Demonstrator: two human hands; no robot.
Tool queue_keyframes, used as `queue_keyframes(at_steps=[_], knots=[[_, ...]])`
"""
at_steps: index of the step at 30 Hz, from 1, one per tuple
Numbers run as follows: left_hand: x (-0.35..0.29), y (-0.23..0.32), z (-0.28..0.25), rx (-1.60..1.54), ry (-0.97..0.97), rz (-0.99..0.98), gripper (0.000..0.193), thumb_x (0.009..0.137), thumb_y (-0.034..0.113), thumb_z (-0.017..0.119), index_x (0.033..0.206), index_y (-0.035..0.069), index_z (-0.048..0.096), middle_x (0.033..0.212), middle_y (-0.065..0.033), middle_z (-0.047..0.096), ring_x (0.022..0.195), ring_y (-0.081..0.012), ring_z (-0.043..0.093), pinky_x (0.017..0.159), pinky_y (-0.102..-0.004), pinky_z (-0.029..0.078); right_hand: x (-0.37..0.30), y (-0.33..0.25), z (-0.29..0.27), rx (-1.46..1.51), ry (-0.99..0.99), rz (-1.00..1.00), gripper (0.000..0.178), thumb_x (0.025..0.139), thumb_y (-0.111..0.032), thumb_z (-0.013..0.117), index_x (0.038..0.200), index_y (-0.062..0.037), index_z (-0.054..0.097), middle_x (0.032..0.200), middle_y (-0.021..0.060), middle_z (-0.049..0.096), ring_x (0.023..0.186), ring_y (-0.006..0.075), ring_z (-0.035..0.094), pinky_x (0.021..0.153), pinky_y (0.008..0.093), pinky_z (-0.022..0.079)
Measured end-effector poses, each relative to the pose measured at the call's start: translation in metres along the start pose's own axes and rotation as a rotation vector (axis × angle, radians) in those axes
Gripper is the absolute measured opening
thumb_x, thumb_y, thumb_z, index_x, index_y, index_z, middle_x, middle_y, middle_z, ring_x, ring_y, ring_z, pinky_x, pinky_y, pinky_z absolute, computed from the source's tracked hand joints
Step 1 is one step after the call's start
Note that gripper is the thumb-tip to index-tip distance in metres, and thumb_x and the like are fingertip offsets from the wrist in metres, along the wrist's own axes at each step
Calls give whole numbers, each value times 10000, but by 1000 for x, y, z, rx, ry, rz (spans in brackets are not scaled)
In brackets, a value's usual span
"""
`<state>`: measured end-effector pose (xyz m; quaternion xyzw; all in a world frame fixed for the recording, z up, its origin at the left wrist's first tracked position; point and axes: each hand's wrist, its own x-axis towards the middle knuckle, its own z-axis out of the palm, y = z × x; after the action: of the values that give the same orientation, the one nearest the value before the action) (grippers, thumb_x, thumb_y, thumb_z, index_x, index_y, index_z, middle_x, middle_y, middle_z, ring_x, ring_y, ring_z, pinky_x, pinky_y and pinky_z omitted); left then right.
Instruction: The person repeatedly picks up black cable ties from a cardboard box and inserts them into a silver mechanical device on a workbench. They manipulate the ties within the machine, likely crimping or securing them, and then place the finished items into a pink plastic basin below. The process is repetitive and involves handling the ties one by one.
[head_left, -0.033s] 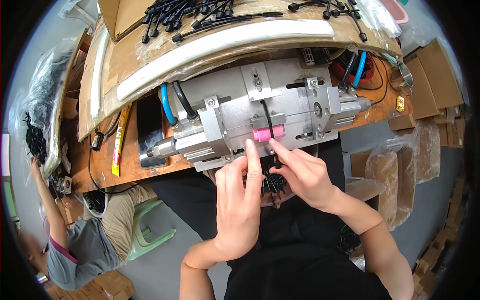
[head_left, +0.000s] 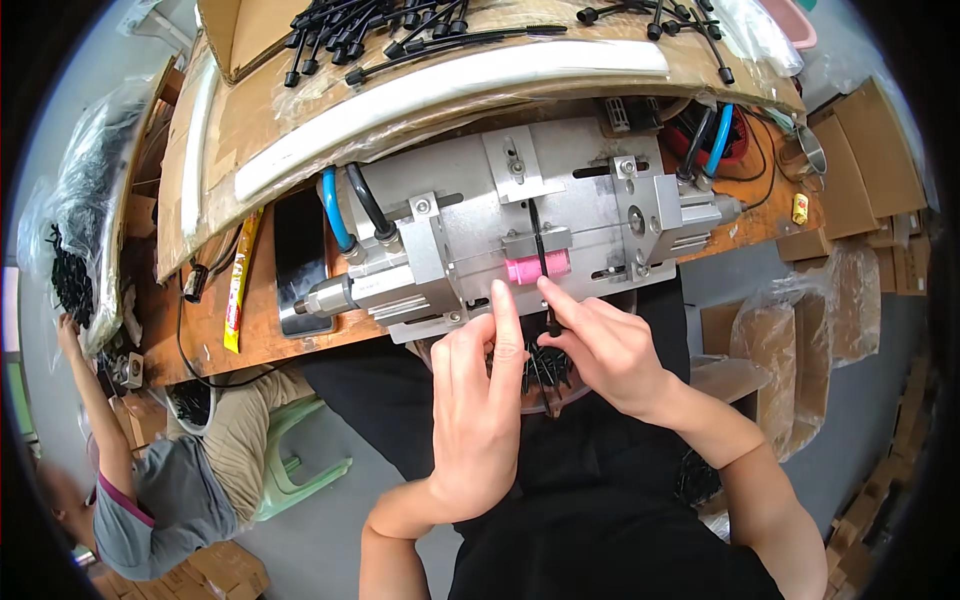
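Note:
A thin black rod with a thicker black end lies across a pink block on the metal fixture. My right hand pinches the rod's near end, its index finger stretched along the rod beside the pink block. The rod's far end reaches a small metal bracket. My left hand has its index finger stretched out to the pink block's left edge; whether it touches cannot be told. Its other fingers are bent, and nothing shows in them. Beneath my hands is a container with several black pieces.
Cylinders with blue and black hoses flank the fixture. A cardboard sheet behind it bears several black rods. A phone and yellow packet lie left. At far left sits a co-worker; cartons stand right.
The rod's far end has shifted slightly right, so the rod lies straighter over the pink block. My hands have hardly moved.

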<state>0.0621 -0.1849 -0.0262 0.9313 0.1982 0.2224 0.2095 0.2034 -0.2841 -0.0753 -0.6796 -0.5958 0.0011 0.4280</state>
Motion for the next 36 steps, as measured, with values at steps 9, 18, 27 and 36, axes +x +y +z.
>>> queue_keyframes(at_steps=[9,18,27,36], knots=[[2,-5,0,9,15,-20,673,708,-143,602,1365,-64,483,1070,-149,527,903,-275,519,780,-367,477,3,4,2,-4,0,8,690,703,27,771,1344,48,516,665,83,512,597,213,535,543,348,465],[1,-4,0,-23,17,-35,662,722,-145,635,1362,-63,487,1064,-138,539,904,-267,524,773,-363,474,3,-1,2,-20,83,-51,665,704,27,769,1324,56,531,679,80,530,597,204,539,545,340,464],[0,-2,0,-9,-2,-33,658,734,-129,652,1368,-47,492,1065,-133,541,892,-266,522,757,-362,474,2,1,3,-73,18,-2,644,720,20,756,1323,53,532,677,79,538,598,197,549,551,338,473],[26,-11,-24,-28,29,5,701,741,-122,680,1398,55,512,1003,-119,540,907,-243,522,819,-336,454,22,-20,-29,-146,-201,59,606,755,-91,763,1314,11,552,760,86,580,689,214,594,581,346,500]])
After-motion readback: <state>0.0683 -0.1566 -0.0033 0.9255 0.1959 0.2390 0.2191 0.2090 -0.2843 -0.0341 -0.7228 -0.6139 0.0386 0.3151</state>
